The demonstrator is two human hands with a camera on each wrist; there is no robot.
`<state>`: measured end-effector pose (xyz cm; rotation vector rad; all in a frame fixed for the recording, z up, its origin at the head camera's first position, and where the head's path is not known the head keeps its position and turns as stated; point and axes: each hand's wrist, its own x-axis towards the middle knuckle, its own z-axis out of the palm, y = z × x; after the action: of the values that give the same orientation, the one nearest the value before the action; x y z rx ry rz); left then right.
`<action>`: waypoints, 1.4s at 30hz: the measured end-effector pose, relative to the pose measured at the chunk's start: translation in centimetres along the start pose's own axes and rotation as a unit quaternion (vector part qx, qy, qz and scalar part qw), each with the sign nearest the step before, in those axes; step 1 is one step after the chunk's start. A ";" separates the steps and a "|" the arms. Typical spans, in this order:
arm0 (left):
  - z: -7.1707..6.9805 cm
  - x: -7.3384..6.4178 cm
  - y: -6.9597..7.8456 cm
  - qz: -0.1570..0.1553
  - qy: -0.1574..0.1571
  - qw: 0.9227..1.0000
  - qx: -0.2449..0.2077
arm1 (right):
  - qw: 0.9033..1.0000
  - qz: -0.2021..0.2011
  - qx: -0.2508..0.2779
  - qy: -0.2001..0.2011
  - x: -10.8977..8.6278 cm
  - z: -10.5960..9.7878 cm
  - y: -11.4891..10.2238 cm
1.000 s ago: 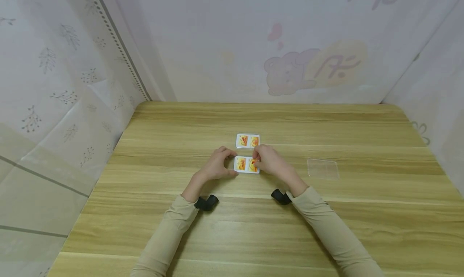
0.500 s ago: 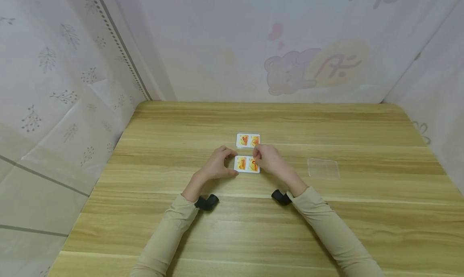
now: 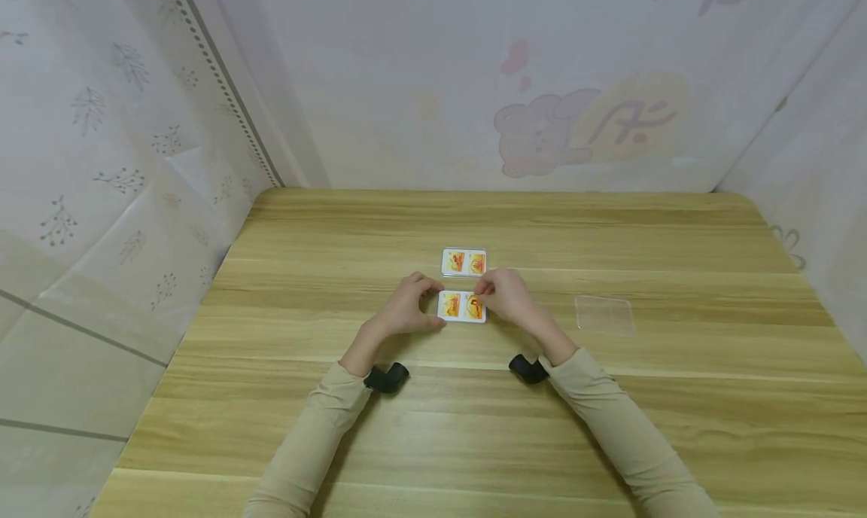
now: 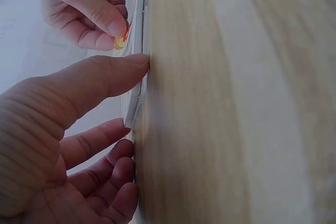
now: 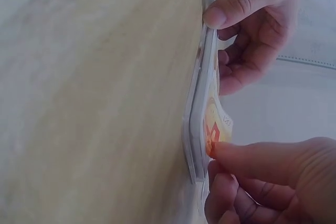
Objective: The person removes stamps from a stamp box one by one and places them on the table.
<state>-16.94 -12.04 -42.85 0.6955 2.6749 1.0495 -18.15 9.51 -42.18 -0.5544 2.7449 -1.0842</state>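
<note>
A flat, clear-edged white case (image 3: 463,319) lies on the table in front of me, showing two orange-and-yellow stamp-like pictures. My left hand (image 3: 405,306) holds its left end, thumb on the near edge and index finger on the far edge. At the right end, my right hand (image 3: 504,296) pinches the edge of the orange stamp-like picture (image 5: 214,127) between thumb and index finger. In the right wrist view that piece bends up from the case. In the left wrist view the case (image 4: 137,87) appears edge-on, as two thin layers.
Just beyond lies a second similar case (image 3: 463,263) with two orange pictures. A thin clear plastic sheet or cover (image 3: 604,315) lies to the right on the wooden table (image 3: 433,443). A patterned curtain (image 3: 406,81) stands behind the table.
My right hand has shifted slightly up and to the right, and more of the right-hand picture shows. The left hand keeps its place on the case.
</note>
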 end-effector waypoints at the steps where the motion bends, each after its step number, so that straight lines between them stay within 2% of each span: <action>1: 0.0 0.0 0.0 -0.001 -0.001 1.000 -0.001 | 1.000 0.000 0.003 0.001 0.0 0.0 0.0; 7: 0.0 0.1 0.0 -0.007 -0.004 1.000 -0.001 | 1.000 0.005 0.014 0.005 -0.1 -0.3 -0.1; 16: 0.0 -0.1 0.0 -0.003 -0.002 1.000 0.003 | 1.000 -0.011 0.028 0.004 -0.3 -0.5 0.4; 23: 0.0 -0.1 -0.1 -0.002 -0.005 1.000 0.000 | 0.996 0.032 0.088 -0.010 -0.4 -0.8 0.9; 27: 0.0 -0.2 -0.2 0.013 0.001 1.000 -0.009 | 0.989 0.068 0.126 -0.022 -0.6 -1.1 1.0; 28: 0.2 -0.1 -0.8 0.027 0.008 1.000 -0.011 | 0.988 0.075 0.132 -0.024 -0.6 -1.3 1.0; 31: 0.2 -0.2 -0.8 0.034 0.010 0.999 -0.010 | 0.986 0.089 0.137 -0.032 -0.7 -1.6 1.1; 34: 0.2 -0.1 -0.8 0.025 0.007 1.000 -0.009 | 0.987 0.088 0.128 -0.039 -0.7 -1.8 1.3; 35: 0.0 -0.2 -0.1 0.009 -0.001 1.000 -0.009 | 0.988 0.087 0.122 -0.041 -0.8 -1.9 1.3; 38: 0.0 -0.1 -0.1 -0.002 -0.005 1.000 0.000 | 0.989 0.087 0.113 -0.045 -0.8 -2.2 1.5; 42: 0.0 -0.1 -0.1 -0.006 -0.008 1.000 0.008 | 0.989 0.092 0.105 -0.047 -0.9 -2.5 1.7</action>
<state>-16.87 -12.12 -42.92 0.6882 2.6743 1.0160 -18.48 12.58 -41.49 -0.3074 2.5016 -1.2460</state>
